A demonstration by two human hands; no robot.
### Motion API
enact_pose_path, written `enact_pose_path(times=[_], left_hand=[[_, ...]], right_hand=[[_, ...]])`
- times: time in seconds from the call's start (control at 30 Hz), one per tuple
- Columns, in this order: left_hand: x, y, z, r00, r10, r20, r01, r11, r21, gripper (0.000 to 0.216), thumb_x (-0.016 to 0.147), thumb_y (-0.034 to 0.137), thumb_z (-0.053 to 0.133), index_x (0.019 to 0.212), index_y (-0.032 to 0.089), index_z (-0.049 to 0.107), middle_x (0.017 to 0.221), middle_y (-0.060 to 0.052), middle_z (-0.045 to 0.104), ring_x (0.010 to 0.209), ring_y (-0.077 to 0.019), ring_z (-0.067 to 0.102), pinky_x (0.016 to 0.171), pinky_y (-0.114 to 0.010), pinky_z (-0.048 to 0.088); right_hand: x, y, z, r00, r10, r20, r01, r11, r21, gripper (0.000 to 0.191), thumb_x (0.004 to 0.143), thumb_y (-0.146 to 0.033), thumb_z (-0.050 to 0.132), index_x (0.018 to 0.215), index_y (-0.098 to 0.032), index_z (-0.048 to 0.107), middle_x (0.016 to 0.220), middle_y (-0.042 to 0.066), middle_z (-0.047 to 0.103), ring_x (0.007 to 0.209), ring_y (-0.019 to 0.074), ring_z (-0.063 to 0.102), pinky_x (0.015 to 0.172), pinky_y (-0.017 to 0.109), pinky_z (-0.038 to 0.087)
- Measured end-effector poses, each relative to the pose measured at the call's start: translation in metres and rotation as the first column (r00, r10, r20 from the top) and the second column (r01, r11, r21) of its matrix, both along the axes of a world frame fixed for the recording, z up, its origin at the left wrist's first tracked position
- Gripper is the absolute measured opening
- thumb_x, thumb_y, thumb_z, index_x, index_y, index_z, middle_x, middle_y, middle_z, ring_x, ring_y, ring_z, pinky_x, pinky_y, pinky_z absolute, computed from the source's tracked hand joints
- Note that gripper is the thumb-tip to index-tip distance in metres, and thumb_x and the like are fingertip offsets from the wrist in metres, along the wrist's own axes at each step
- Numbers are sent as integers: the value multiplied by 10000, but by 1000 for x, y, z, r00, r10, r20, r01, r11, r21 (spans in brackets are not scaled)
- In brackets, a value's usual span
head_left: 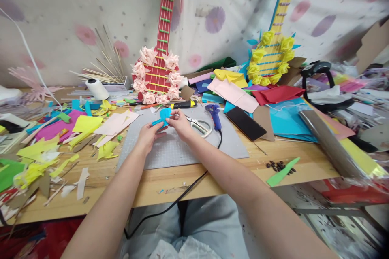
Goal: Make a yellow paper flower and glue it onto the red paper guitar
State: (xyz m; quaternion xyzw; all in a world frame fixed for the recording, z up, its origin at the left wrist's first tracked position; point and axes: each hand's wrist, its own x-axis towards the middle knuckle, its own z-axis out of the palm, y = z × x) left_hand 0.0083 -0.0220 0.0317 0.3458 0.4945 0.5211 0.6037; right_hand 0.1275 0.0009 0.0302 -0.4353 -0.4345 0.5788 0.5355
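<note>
Above the grey cutting mat [182, 156], my two hands hold a small piece of bright blue paper [165, 114] between them. My left hand [151, 134] pinches its lower left part, with the thumb on top. From the other side, my right hand [180, 123] grips the paper's right edge between thumb and fingers. Beside my right hand on the mat lie white-handled scissors [203, 128], their blades partly hidden behind it. A blue glue gun [216, 118] rests farther right, its black cord running off the table's front edge.
A black phone [246, 123] lies right of the mat, a yellow-black utility knife [184, 105] behind it. Paper guitars, one red [156, 77] and one yellow [271, 55], lean at the back. Paper scraps [88, 123] cover the left; dark beads [278, 166] sit front right.
</note>
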Motion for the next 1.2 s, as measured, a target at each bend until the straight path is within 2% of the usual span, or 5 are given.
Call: enact_pose_path(times=[0.3,0.6,1.0,1.1,1.2], left_hand=[[-28,20,16,873,-271,-406,286,958,-24,240,438,227,736,643,130,656,650,-63,662,667,-218,623,608,-320,492],[3,11,3,989,-72,-126,72,997,-8,271,520,285,732,729,133,647,783,-74,661,713,-172,615,606,-286,494],[8,7,-7,985,93,-145,-79,991,105,268,478,299,749,608,116,602,613,-21,601,622,-139,582,607,-274,486],[2,9,-7,983,135,-126,-122,987,104,231,518,277,710,648,126,594,653,-21,614,667,-158,611,629,-283,488],[-4,10,-11,977,179,-120,-166,980,109,212,527,259,691,651,128,581,654,-9,607,655,-146,608,659,-291,490]], right_hand=[[23,0,11,895,388,220,-375,922,-102,247,576,-94,617,789,-155,509,630,-37,518,574,83,509,603,239,428],[9,0,-3,999,40,30,-38,997,-65,316,569,-118,615,795,-196,409,637,-68,522,568,69,513,632,242,439],[33,2,-1,958,86,274,-89,996,-3,227,609,-182,620,737,-180,433,614,-50,517,570,77,507,610,238,430],[55,-1,13,779,27,626,-103,991,85,153,658,-195,592,749,-176,471,709,-10,561,671,110,544,661,257,432],[81,-7,26,320,-64,945,-123,987,108,153,697,-219,575,835,-166,536,885,68,608,836,187,570,743,314,420]])
